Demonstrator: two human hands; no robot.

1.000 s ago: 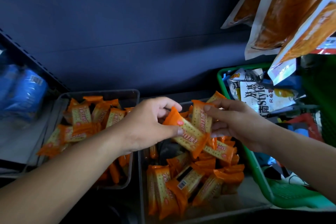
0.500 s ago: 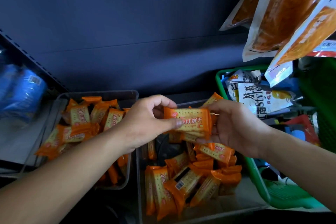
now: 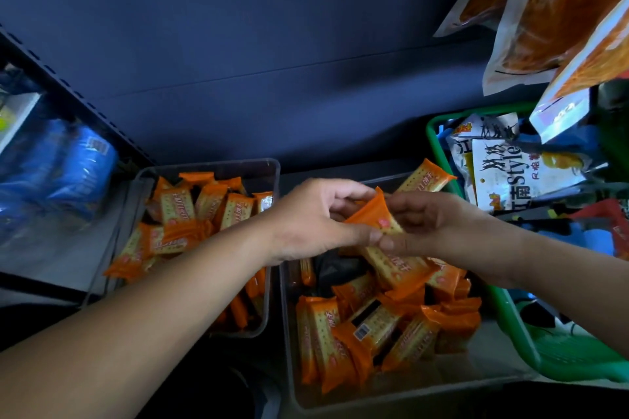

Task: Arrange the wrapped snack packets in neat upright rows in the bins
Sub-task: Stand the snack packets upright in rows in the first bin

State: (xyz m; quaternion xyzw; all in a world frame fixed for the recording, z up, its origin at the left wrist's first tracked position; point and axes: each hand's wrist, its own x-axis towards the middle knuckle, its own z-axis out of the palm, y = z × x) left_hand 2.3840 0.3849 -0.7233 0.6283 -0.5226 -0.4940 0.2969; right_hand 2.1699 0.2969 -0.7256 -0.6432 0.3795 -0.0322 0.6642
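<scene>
Orange snack packets (image 3: 391,326) lie mostly jumbled in the left bin (image 3: 218,164) and right bin (image 3: 287,333), only a few upright, so most arranging seems left; the left hand (image 3: 313,218) and right hand (image 3: 432,224) together pinch one held packet (image 3: 377,214) just above the right bin

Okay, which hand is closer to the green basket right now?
Right. The right hand is just left of the green basket; the left hand is farther left, beyond the orange packet that both pinch.
</scene>
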